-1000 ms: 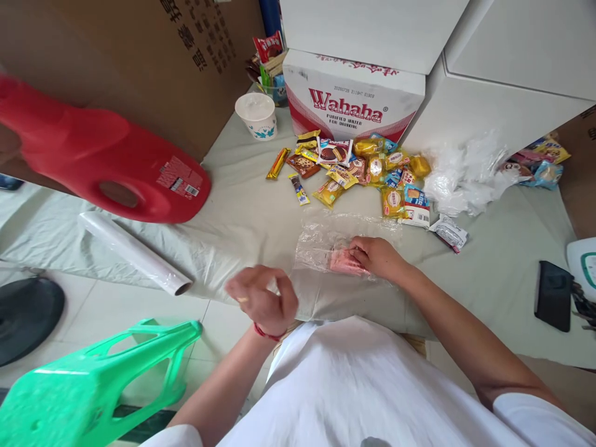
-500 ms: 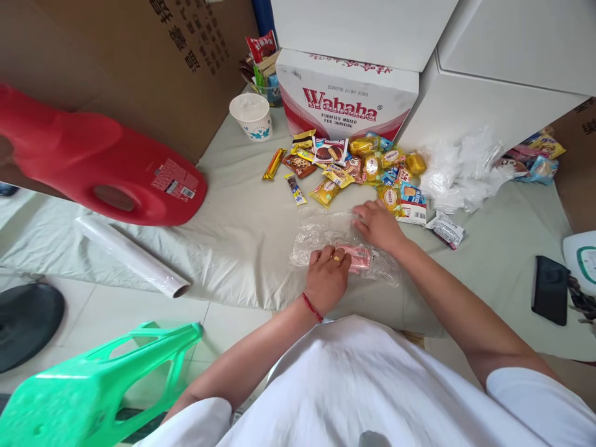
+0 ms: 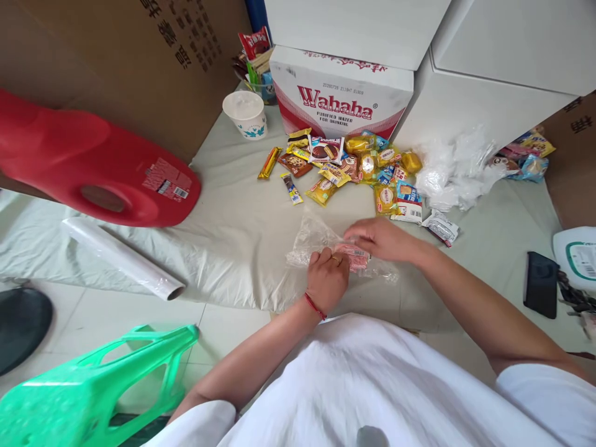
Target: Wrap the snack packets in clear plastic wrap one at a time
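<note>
A pink snack packet [image 3: 352, 256] lies on a sheet of clear plastic film [image 3: 311, 239] near the front edge of the cloth-covered table [image 3: 233, 230]. My left hand [image 3: 327, 277] is curled over the packet's near end, fingers closed on the film and packet. My right hand [image 3: 379, 239] reaches across the packet's far side, fingers pinching the film and pulling it over the packet. A pile of wrapped snacks [image 3: 354, 167] lies just beyond.
A roll of cling film [image 3: 118, 257] and a red jug [image 3: 93, 167] lie at left. A paper cup [image 3: 244, 113], a Wahaha carton [image 3: 342, 93], crumpled plastic [image 3: 454, 171], a black phone [image 3: 540, 284] and a green stool [image 3: 88, 391] are also around.
My left hand came up from the table's edge onto the pink packet. My right hand left the packet, reached to the film's far edge, then drew the film back over the packet.
</note>
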`<state>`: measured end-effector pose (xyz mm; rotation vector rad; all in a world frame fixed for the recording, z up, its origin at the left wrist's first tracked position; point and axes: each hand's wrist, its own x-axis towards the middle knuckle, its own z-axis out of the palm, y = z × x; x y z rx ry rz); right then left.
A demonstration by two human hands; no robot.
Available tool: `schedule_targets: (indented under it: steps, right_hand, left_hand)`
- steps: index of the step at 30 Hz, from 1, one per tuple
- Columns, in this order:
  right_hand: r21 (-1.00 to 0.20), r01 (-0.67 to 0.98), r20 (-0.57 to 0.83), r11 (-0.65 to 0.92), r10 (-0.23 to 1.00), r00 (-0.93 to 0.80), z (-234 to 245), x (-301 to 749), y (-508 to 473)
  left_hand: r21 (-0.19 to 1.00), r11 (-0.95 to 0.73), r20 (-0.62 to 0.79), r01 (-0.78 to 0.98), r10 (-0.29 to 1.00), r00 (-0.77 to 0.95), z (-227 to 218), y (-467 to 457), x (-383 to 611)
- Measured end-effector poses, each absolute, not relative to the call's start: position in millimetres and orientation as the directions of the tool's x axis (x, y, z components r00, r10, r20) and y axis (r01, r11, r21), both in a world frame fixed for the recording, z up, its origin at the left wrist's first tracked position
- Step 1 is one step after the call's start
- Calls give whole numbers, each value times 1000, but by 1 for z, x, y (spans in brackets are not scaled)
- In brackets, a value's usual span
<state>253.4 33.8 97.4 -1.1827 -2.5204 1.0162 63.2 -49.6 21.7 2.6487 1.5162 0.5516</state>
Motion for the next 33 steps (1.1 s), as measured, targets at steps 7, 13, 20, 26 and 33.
schedule_targets:
  steps: [7, 13, 20, 26, 33]
  right_hand:
    - [-731, 561, -153, 389, 708, -690, 49, 247, -39]
    - [-619, 632, -217, 466, 672, -708, 43, 237, -48]
    - [-426, 736, -374, 525, 639, -672, 55, 228, -43]
    - [-506, 692, -319, 515, 633, -705, 52, 235, -39]
    - [-530, 699, -345, 480, 631, -695, 66, 236, -36]
  left_hand:
    - [450, -521, 288, 725, 853, 434, 14, -45, 46]
    - [883, -325, 244, 340, 934, 260, 12, -47, -5]
    - [886, 151, 7, 438, 941, -338, 14, -5, -30]
    - [604, 34, -224, 796, 966, 129, 33, -2, -16]
    - [844, 298, -396, 445, 907, 144, 57, -27, -22]
